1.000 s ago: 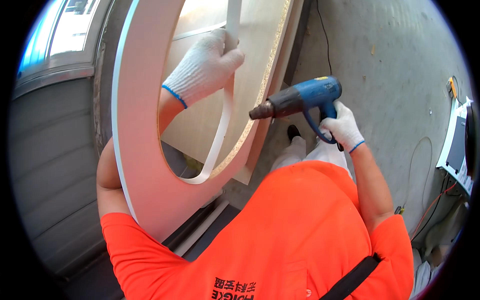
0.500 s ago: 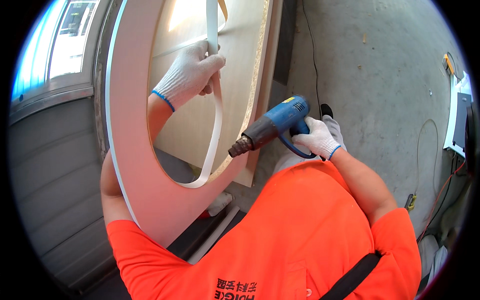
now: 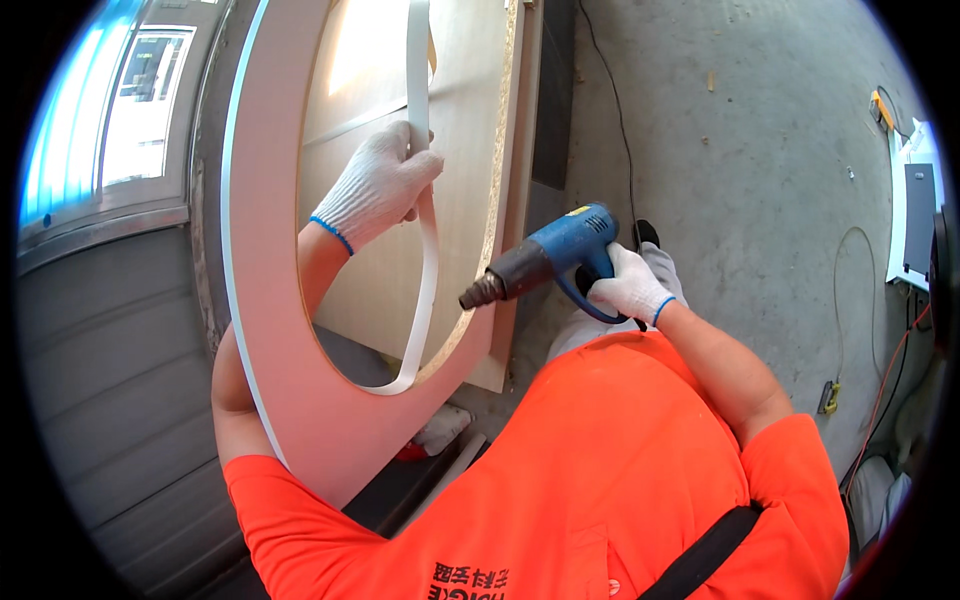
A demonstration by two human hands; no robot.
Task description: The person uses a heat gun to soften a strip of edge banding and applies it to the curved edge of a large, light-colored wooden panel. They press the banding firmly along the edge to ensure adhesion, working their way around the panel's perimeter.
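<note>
Gripping a white edge-banding strip (image 3: 424,250), the gloved left hand (image 3: 375,185) is closed around it, arm passed through the oval opening of a white curved panel (image 3: 270,330) standing upright. The strip hangs down and curves along the opening's lower inner edge. The gloved right hand (image 3: 632,288) is wrapped around the handle of a blue heat gun (image 3: 545,262), its nozzle aimed just beside the panel's raw chipboard edge (image 3: 497,210), above the concrete floor (image 3: 740,160).
</note>
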